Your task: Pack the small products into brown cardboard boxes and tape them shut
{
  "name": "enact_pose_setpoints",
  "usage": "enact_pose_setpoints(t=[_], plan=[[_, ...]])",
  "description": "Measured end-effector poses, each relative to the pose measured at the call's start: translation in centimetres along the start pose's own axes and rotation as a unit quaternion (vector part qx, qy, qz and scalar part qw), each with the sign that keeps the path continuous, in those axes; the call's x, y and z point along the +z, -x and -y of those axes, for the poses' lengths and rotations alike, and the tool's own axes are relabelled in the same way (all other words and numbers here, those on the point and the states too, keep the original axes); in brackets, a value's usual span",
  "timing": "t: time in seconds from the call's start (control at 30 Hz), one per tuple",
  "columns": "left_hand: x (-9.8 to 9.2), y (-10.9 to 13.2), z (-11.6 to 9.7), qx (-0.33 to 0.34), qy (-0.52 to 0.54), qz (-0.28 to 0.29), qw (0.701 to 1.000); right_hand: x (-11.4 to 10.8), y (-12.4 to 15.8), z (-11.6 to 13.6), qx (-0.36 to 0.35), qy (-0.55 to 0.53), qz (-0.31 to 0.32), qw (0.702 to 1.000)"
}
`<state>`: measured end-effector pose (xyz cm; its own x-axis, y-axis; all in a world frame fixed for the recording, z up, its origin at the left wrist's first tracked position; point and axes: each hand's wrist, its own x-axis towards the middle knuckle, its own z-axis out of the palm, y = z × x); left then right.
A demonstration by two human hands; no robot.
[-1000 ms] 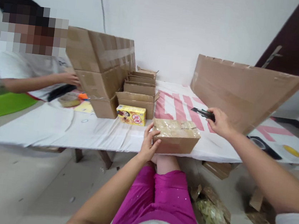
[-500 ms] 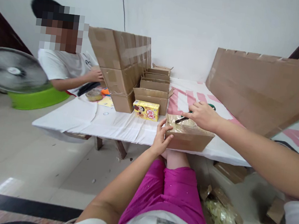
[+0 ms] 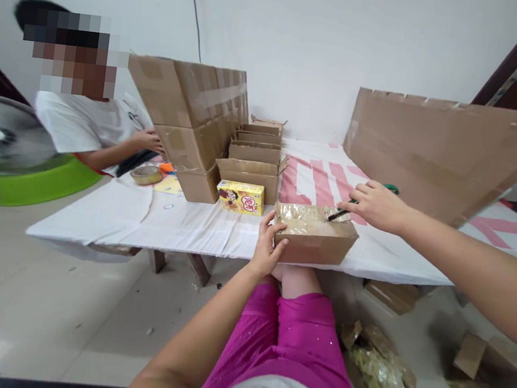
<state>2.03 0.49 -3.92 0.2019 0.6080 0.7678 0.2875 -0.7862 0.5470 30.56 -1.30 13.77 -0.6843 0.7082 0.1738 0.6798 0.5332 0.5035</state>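
Note:
A taped cardboard box (image 3: 315, 248) lies at the table's front edge, just above my knees. My left hand (image 3: 268, 242) grips its left end, thumb on the near side and fingers over the top. Closed around green-handled scissors (image 3: 390, 188) is my right hand (image 3: 369, 203), above the box's right end. The dark blades point down and left and meet the taped top near its right side. Clear tape on the top looks wrinkled. A yellow printed carton (image 3: 240, 197) stands left of the box, close to my left hand.
Stacked closed boxes (image 3: 184, 111) rise at the left, beside a row of open boxes (image 3: 252, 168). A large cardboard sheet (image 3: 445, 153) stands at the right. A person (image 3: 94, 119) sits far left near a tape roll (image 3: 145, 175). Scraps (image 3: 380, 373) lie on the floor.
My right hand and the scissors have moved right along the box top, from its left part to its right end. The view has shifted slightly to the right.

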Motion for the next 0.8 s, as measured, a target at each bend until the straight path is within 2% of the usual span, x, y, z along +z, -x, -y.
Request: enact_pose_setpoints(t=[0.1, 0.17, 0.27, 0.43, 0.57, 0.73, 0.8], plan=[[0.2, 0.0, -0.1, 0.002, 0.013, -0.01, 1.0, -0.2, 2.4, -0.8, 0.043, 0.012, 0.002, 0.999], [0.4, 0.1, -0.1, 0.002, 0.017, -0.011, 1.0, -0.6, 2.7, -0.3, 0.081, 0.018, -0.011, 0.997], [0.5, 0.2, -0.1, 0.0, 0.009, -0.014, 1.0, -0.9, 1.1, 1.9, 0.089, 0.012, -0.013, 0.996], [0.1, 0.1, -0.2, 0.005, -0.003, -0.004, 1.0, -0.3, -2.9, 4.6, 0.03, 0.018, 0.004, 0.999], [-0.1, 0.0, -0.2, 0.013, -0.002, 0.002, 1.0, -0.2, -3.1, 3.7, 0.0, 0.036, 0.021, 0.999], [0.1, 0.1, 0.0, 0.011, 0.004, -0.008, 1.0, -0.4, -0.8, 1.5, -0.035, 0.058, 0.079, 0.995], [0.1, 0.2, 0.1, 0.007, 0.01, -0.013, 1.0, -0.6, 0.1, 0.8, -0.019, 0.055, 0.089, 0.994]])
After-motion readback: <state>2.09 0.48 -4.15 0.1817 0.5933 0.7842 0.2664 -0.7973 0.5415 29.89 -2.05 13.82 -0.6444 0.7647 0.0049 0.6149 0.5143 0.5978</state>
